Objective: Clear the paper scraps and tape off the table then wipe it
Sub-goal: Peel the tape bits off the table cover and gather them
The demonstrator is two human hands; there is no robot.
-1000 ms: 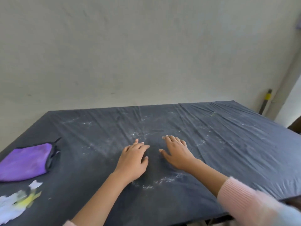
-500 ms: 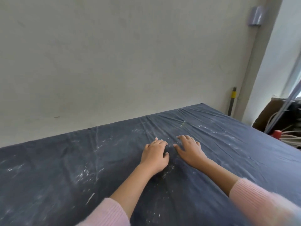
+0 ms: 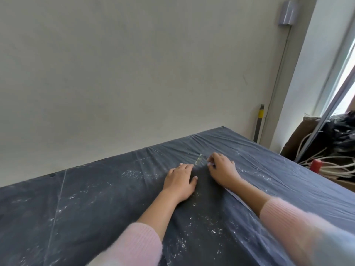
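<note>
A dark blue cloth-covered table [image 3: 96, 198] carries white crumbs and specks. A short strip of clear tape [image 3: 199, 159] lies stuck to the cloth near the far edge. My left hand [image 3: 180, 179] rests flat on the cloth, its fingertips just left of the strip. My right hand [image 3: 222, 169] sits just right of the strip with its fingers bent and the tips on the cloth. Whether they pinch anything is hidden. A pale narrow strip [image 3: 237, 197] shows under my right forearm.
The table's far edge meets a plain wall [image 3: 134, 73]. Past the right edge lie white cables [image 3: 330, 167], a red object [image 3: 316, 165], a black bag [image 3: 342, 131] and a brown box [image 3: 299, 139]. A grey pole with a yellow band [image 3: 260, 121] leans in the corner.
The view has swung right, so the purple cloth and paper scraps at the left are out of sight. Both hands have slid toward the far right, up to the tape strip.
</note>
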